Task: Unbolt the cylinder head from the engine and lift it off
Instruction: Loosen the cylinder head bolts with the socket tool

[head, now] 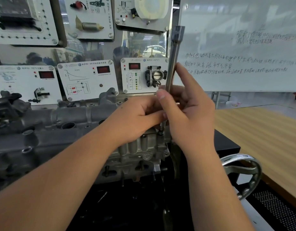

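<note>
Hands meet at the right end of the cylinder head [87, 117], which sits on the engine [140, 157] at centre frame. Right hand [187, 110] grips a long socket extension [174, 59] held upright, fingers curled round its shaft. Left hand [139, 117] pinches the shaft's lower end above a bolt [161, 132]. Display panels [87, 79] stand close behind; a whiteboard [243, 47] and wooden table [263, 135] bound the right side. A chrome handwheel [243, 172] sits near the right forearm.

Whiteboard [240, 52]: handwritten Chinese lines, too blurred to read; VW logo heads throttle-body panel [144, 75].
</note>
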The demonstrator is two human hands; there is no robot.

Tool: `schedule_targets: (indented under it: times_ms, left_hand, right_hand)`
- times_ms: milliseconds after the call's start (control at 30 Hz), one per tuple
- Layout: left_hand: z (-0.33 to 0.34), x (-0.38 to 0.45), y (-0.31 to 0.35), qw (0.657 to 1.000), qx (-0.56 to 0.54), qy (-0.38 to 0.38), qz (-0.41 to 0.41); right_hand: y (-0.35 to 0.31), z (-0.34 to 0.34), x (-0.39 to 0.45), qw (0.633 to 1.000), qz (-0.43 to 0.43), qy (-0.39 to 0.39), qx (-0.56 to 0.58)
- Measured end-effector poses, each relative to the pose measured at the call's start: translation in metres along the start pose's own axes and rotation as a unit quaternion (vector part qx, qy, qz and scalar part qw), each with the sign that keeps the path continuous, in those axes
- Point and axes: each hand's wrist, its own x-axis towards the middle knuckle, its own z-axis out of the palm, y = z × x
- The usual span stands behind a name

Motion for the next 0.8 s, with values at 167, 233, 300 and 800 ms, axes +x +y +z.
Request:
schedule_targets:
  times_ms: [167,233,300,800]
  left_hand:
    - [0.0006,-0.0015,-0.0002,0.999,0.021,0.030,0.014]
    - [0.0014,-0.0016,0.0018,1.000,0.007,0.028,-0.008]
    - [0.0013,-0.0016,0.0032,1.000,-0.005,0.019,-0.012]
    - [0.0009,-0.0016,0.0014,0.999,0.025,0.033,0.004]
  right_hand:
    - [0.0006,0.0041,-0.0006,0.999,-0.002,0.021,-0.039]
    - [0.0017,0.0030,-0.0003,0.998,-0.012,0.009,-0.056]
    - [0.0026,0.0007,0.0001,0.999,-0.007,-0.009,-0.043]
    - [0.0003,0.0071,-0.0028,0.995,-0.040,0.032,-0.083]
